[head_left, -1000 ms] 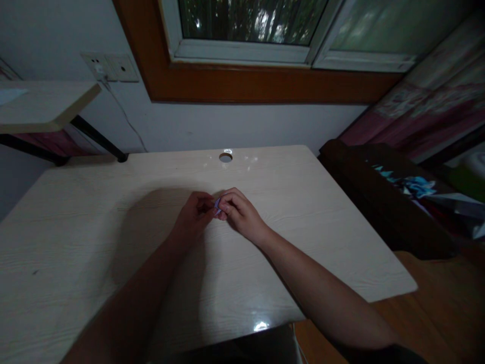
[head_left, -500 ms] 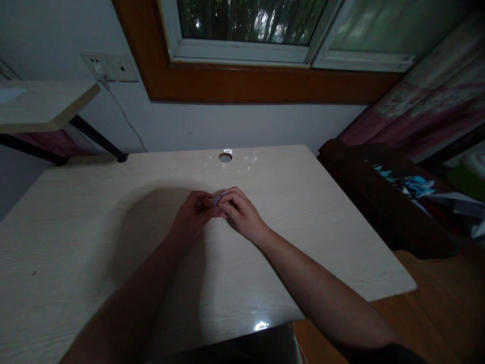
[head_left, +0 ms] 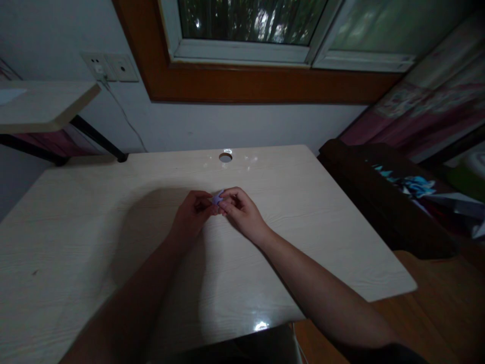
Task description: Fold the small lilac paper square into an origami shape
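Note:
A small light-purple piece (head_left: 217, 198), which looks like folded paper, is pinched between my two hands above the table (head_left: 322, 212). My left hand (head_left: 192, 211) grips its left side between thumb and fingers. From the right, my right hand (head_left: 242, 210) holds it with thumb and index finger. Both hands are closed and their fingertips nearly meet. A pointed purple tip shows above the fingers. Fingertips cover much of the piece, and its exact shape is too small to make out.
The table has a round cable hole (head_left: 226, 157) near its back edge. A raised shelf (head_left: 49, 108) on black legs stands at the back left, by a wall socket (head_left: 109, 67) with a cord. Right of the table is a dark brown piece of furniture (head_left: 364, 202) with cloths on it.
The purple piece has turned between my fingers, from a thin curved edge to a wider, pointed shape. My fingers have shifted slightly; both arms stay in place.

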The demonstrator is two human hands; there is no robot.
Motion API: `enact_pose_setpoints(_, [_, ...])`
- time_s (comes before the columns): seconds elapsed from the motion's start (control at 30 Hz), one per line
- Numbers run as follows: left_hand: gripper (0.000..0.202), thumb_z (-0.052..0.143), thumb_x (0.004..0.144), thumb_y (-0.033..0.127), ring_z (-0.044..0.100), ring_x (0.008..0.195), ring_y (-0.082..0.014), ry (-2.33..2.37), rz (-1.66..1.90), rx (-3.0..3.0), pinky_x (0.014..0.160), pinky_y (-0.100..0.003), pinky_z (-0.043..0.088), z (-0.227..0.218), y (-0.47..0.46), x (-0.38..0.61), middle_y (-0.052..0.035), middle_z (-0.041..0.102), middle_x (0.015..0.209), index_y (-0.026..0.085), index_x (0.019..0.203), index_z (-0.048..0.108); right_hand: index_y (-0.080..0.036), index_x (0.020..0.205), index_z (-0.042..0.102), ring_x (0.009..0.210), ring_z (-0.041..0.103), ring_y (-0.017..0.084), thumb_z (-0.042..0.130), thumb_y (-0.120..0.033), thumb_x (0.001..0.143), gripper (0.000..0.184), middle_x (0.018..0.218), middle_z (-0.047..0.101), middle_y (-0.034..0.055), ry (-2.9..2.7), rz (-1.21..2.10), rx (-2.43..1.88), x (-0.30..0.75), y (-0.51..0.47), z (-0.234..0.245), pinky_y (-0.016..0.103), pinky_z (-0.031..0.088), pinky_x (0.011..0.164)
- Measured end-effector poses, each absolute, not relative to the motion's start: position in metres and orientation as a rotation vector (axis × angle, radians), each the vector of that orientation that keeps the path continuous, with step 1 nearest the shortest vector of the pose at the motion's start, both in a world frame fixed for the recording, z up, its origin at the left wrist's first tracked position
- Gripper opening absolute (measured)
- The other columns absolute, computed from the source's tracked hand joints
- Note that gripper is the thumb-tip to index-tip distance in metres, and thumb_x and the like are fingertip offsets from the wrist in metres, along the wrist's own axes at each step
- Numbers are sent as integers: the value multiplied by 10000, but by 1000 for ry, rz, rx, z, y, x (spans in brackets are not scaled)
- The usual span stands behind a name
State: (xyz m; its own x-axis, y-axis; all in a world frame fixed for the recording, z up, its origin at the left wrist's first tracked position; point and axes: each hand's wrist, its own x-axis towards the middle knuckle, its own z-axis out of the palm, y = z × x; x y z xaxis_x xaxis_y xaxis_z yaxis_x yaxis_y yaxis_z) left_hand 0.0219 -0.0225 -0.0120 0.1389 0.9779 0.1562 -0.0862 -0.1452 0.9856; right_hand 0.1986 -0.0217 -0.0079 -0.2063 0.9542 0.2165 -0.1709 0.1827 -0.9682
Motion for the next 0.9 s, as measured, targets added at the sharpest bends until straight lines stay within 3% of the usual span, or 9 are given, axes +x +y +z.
enact_pose_setpoints(0.17, [397,823,764,312,687,724,-138,973,1236,1333,713,-274,534,-11,-23,23,26,683,773,208,1057,575,-215,922,641,686,609,123,741,-404,856,224,812,654,3,-1380,1259,-852,199,-22,-6,271,491,645])
enact_pose_setpoints(0.3, [392,825,752,327,676,693,-139,1009,1237,1355,700,-278,530,-11,-22,24,26,674,745,204,1032,579,-214,894,636,680,592,129,738,-392,855,210,762,635,-6,-1373,1234,-891,199,-21,-8,269,472,634])
enact_pose_setpoints(0.9, [415,821,746,292,710,710,-155,1011,1211,1313,722,-292,544,-7,-23,26,14,715,754,202,1062,567,-225,958,639,778,608,141,735,-330,845,182,859,652,4,-1306,1153,-955,196,-25,1,288,493,729])
